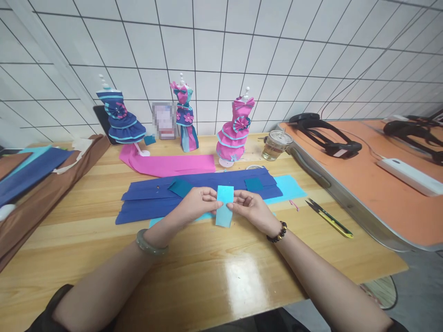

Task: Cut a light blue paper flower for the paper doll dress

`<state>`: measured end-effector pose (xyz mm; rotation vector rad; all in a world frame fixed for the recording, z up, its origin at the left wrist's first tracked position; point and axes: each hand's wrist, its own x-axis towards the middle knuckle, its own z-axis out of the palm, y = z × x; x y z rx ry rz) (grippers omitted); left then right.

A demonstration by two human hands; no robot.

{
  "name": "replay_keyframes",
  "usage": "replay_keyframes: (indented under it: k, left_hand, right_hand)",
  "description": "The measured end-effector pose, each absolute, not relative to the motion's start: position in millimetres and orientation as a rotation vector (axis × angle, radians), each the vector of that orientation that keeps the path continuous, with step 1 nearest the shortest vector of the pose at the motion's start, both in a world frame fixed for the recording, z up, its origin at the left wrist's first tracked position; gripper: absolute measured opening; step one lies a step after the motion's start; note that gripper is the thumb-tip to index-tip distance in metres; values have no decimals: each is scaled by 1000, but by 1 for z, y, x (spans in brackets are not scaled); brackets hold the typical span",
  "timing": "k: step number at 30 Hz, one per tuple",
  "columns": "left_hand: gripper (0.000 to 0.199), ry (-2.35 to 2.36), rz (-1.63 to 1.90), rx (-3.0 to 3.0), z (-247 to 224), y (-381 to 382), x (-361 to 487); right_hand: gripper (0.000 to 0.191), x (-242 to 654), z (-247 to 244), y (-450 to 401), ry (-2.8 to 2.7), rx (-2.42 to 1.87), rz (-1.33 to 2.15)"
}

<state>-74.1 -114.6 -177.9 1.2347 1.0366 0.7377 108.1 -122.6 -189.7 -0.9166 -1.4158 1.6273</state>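
Between my two hands is a small light-blue rectangular strip, upright, of fabric or crepe paper. My left hand pinches its left edge with thumb and fingers. On the opposite edge, my right hand grips it the same way. Beneath and beyond the hands lie long dark-blue strips, with a light-blue sheet showing from under them at the right. Two teal squares rest on the dark blue, one by my left hand and another past my right hand.
Three small dress forms in blue, mixed colours and pink stand at the back. A pink strip lies before them. Rightward are a lidded glass cup, yellow thread snips and an orange-topped table.
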Motion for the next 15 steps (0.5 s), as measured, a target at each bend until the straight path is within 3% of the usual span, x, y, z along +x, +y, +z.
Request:
replay_keyframes:
  k: [4, 8, 15]
  left_hand:
    - [26, 1029, 738, 1256, -179, -114, -75]
    - [48, 1052, 765, 1221, -177, -115, -76]
    - [72, 1030, 815, 1240, -173, -118, -75]
  right_hand:
    - [42, 109, -188, -123, -1379, -982, 1559]
    - [63, 108, -188, -124, -1340, -943, 1464]
    - [30, 108, -191, -128, -1625, -985, 1229]
